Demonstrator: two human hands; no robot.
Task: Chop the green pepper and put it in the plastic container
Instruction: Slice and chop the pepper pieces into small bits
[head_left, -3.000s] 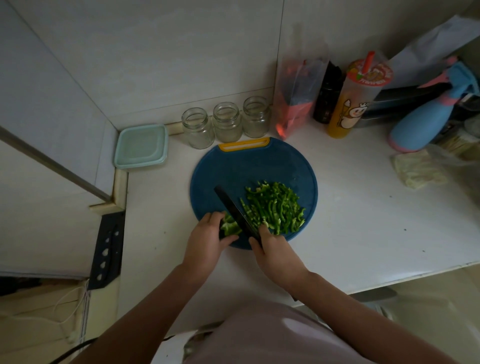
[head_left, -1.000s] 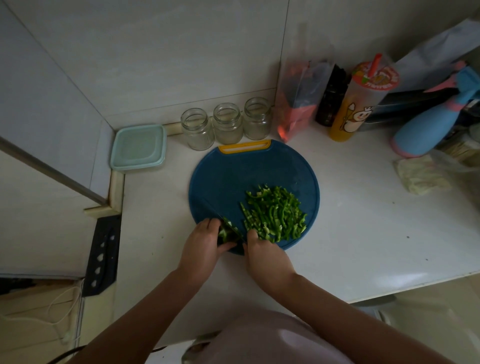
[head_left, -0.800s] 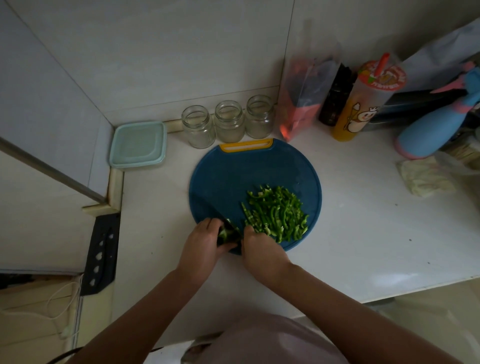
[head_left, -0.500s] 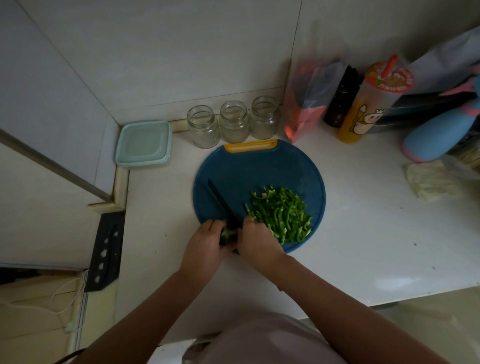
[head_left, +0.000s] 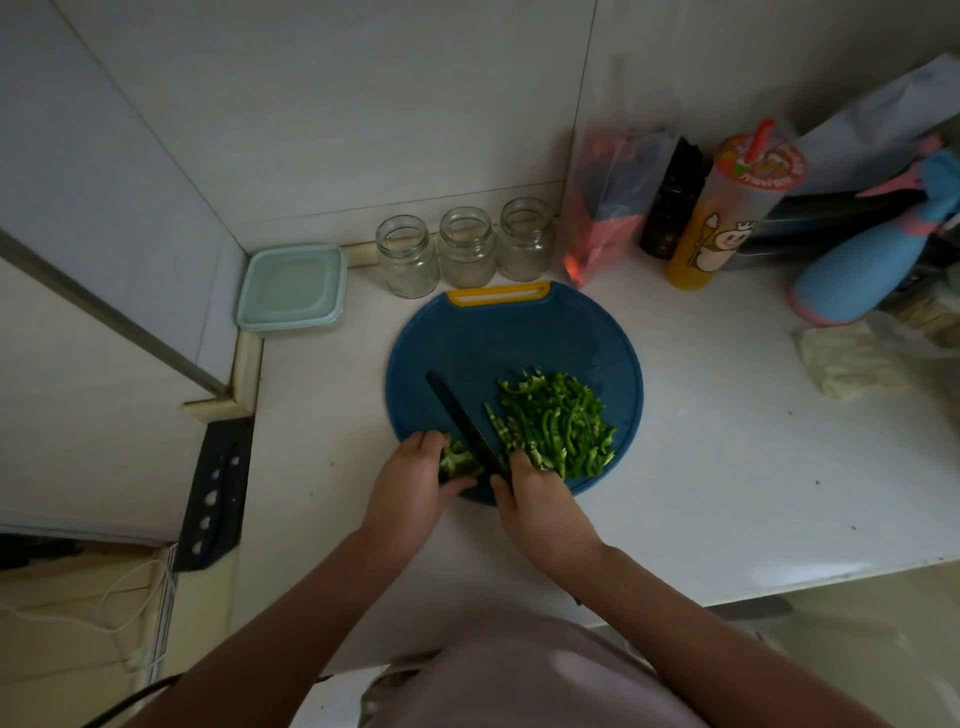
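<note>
- Nearest the camera, a pale top and two bare forearms can be seen, stretched out over the white counter (head_left: 727, 467).
- The left hand (head_left: 410, 488) is curled over an uncut pepper chunk (head_left: 460, 462). The chunk is pinned down at the near-left edge of the blue cutting board (head_left: 509, 338), with the fingers on top and the thumb at its near side.
- The right hand (head_left: 540, 506) is wrapped round the handle of a black knife (head_left: 462, 415). The handle itself is pretty much hidden by the fingers.
- The two hands are kept close, side by side, with only the blade between them.
- The blade is angled away toward the far left and sits right against the chunk's right side.
- The chopped strips (head_left: 558, 426) are heaped just right of the blade on the near-right part of the board, up against the right hand's knuckles.
- Further back, the board's bare half can be seen, along with the yellow grip at its far edge.
- Three glass jars (head_left: 466, 247) are lined up just behind the board.
- The plastic container (head_left: 291, 288), pale green with its lid on, is parked in the far-left corner against the wall, well apart from both hands and all the pepper.
- Along the back right, a plastic bag (head_left: 608, 208), a dark bottle (head_left: 670, 208), a drink cup (head_left: 727, 218) with a red straw and a blue spray bottle (head_left: 872, 260) are lined up by the wall.
</note>
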